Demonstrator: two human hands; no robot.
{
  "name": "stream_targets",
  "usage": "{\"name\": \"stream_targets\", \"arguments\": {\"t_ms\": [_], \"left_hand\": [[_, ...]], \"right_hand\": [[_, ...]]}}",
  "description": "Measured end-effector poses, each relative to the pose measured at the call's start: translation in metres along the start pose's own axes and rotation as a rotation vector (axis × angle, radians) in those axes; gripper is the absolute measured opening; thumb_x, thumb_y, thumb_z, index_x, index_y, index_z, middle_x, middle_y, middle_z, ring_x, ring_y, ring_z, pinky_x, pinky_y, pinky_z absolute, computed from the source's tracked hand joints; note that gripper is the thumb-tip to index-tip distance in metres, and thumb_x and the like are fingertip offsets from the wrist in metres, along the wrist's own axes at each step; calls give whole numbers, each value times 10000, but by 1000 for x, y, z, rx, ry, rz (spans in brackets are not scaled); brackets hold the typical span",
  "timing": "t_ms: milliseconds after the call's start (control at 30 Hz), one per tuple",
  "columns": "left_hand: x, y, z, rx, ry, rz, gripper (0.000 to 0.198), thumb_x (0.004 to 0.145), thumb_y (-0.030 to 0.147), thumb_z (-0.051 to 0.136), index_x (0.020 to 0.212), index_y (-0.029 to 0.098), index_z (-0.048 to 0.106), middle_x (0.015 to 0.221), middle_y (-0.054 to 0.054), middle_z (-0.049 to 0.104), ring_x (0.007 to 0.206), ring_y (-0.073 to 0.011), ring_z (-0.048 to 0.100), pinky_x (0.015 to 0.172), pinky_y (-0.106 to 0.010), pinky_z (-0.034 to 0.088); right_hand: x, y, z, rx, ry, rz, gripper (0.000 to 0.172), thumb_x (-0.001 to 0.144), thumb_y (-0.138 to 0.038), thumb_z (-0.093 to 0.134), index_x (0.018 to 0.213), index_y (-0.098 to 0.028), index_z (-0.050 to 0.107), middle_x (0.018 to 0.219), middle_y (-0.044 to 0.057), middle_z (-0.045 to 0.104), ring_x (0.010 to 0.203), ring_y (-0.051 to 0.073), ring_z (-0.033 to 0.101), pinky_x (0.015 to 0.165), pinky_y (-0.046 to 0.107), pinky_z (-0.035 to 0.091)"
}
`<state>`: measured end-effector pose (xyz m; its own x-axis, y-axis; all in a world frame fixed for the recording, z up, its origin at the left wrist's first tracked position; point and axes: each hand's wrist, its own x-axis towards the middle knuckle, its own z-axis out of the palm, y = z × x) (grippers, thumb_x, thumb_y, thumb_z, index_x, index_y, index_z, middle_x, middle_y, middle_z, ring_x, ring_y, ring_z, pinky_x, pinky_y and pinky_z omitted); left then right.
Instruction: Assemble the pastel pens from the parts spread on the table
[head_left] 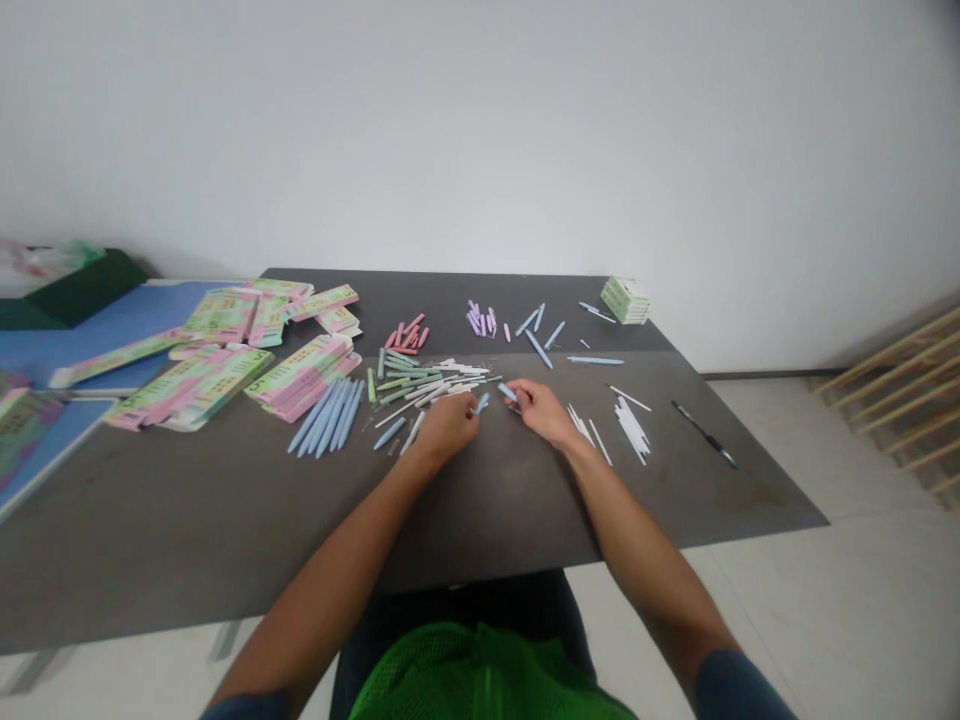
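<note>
My left hand (448, 426) is closed, pinching a small light blue pen part (482, 403) between thumb and fingers. Opposite it, a short gap away, my right hand (543, 411) grips another light blue pen piece (507, 393). Both hands are low over the dark table (517, 500). Just behind my left hand lies a loose pile of green pen barrels (401, 378) and white refills (457, 378). Left of that hand is a row of light blue pens (325, 417). More white refills (634, 430) rest to the right of my right hand.
Flat printed cartons (304, 375) cover the left side, partly on a blue surface (150, 315). Pink barrels (409, 335), purple parts (481, 319) and light blue barrels (538, 348) lie farther back. A small box stack (625, 300) and a black pen (705, 435) are on the right.
</note>
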<state>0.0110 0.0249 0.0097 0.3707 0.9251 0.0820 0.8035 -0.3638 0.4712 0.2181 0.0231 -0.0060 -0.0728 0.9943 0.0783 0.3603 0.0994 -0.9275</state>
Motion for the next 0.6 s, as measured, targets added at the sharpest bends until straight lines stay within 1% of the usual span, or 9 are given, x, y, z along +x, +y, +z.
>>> {"name": "stream_targets", "arguments": {"t_ms": [100, 167, 233, 367, 467, 533, 600], "left_hand": [[-7, -4, 2, 37, -38, 8, 161, 796, 150, 582, 914, 194, 683, 923, -66, 736, 872, -204, 665, 806, -288, 475], [-8, -4, 4, 64, -52, 0, 156, 791, 132, 573, 897, 196, 669, 933, -72, 725, 895, -213, 661, 811, -295, 473], [-8, -4, 6, 74, -59, -1, 163, 790, 118, 565, 899, 196, 659, 951, -77, 717, 916, -218, 656, 826, -302, 472], [-8, -5, 6, 69, -43, 23, 145, 812, 141, 563, 917, 193, 648, 973, -86, 697, 943, -223, 639, 856, -312, 478], [-10, -5, 7, 57, -12, 70, 174, 828, 177, 579, 982, 204, 656, 1020, -83, 681, 991, -224, 626, 897, -314, 480], [-10, -5, 9, 58, -15, 108, 198, 841, 199, 584, 1018, 216, 671, 1045, -81, 671, 1028, -227, 614, 931, -315, 477], [-11, -5, 10, 64, -23, 129, 230, 848, 218, 591, 1054, 224, 692, 1056, -85, 662, 1048, -232, 603, 960, -320, 473]], "right_hand": [[-5, 1, 9, -355, -65, -169, 288, 929, -132, 448, 1029, -201, 709, 977, 58, 738, 924, 193, 646, 862, 313, 468], [-10, 0, 14, -496, -85, -238, 308, 923, -94, 443, 1050, -193, 706, 1024, 84, 731, 969, 214, 626, 898, 331, 446], [-17, -1, 17, -587, -100, -269, 297, 923, -95, 460, 1064, -194, 702, 1038, 99, 721, 990, 232, 600, 913, 352, 428], [-28, -4, 23, -687, -118, -273, 274, 870, -99, 555, 1065, -226, 699, 1048, 93, 707, 1048, 271, 542, 892, 378, 405], [-31, -4, 26, -689, -136, -270, 278, 846, -83, 573, 1044, -228, 701, 1043, 86, 707, 1046, 268, 535, 886, 381, 406], [-29, -4, 22, -653, -147, -271, 259, 833, -94, 606, 1031, -228, 706, 1046, 76, 709, 1033, 249, 553, 915, 378, 411], [-24, -3, 9, -612, -122, -247, 228, 813, -129, 660, 1014, -221, 713, 1039, 69, 715, 1001, 229, 583, 935, 365, 423]]}}
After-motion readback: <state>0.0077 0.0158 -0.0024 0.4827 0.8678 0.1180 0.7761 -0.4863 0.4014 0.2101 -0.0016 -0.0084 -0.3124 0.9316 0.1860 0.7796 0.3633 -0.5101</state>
